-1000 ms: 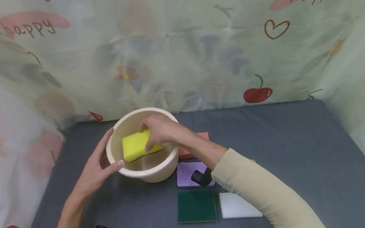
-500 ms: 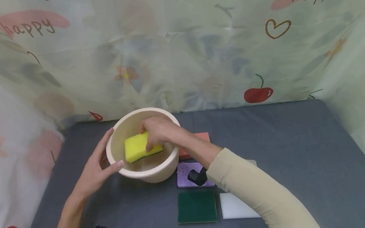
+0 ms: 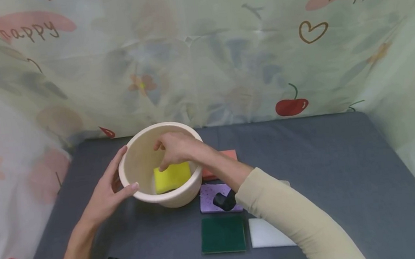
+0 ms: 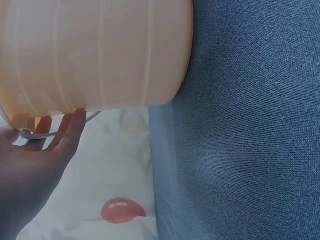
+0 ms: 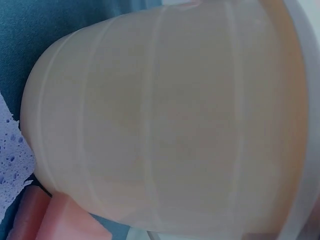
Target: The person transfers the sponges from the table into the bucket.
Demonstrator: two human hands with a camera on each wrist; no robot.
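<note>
A cream plastic bucket (image 3: 184, 196) stands on the dark cloth, its mouth facing up. My left hand (image 3: 105, 195) grips its left rim, thumb at the near side and fingers along the outer wall; in the left wrist view the fingers lie by the rim and a thin handle (image 4: 93, 116). Inside the bucket lies a yellow sponge (image 3: 176, 179) with a dark underside. Just above it, within the bucket's mouth, is my right hand (image 3: 179, 146), fingers loosely bent and apart, holding nothing. Only the bucket's outer wall (image 5: 190, 115) fills the right wrist view.
Right of the bucket lie an orange-red sponge (image 3: 229, 157) and a purple sponge (image 3: 208, 197), both partly covered by the right arm. Nearer are a dark green scouring pad (image 3: 223, 234) and a white pad (image 3: 267, 232). A pale item (image 3: 285, 183) peeks past the sleeve. Printed curtains surround the table.
The right hand has let go of the yellow sponge, which has dropped lower and nearer inside the bucket. The left hand keeps its place on the rim.
</note>
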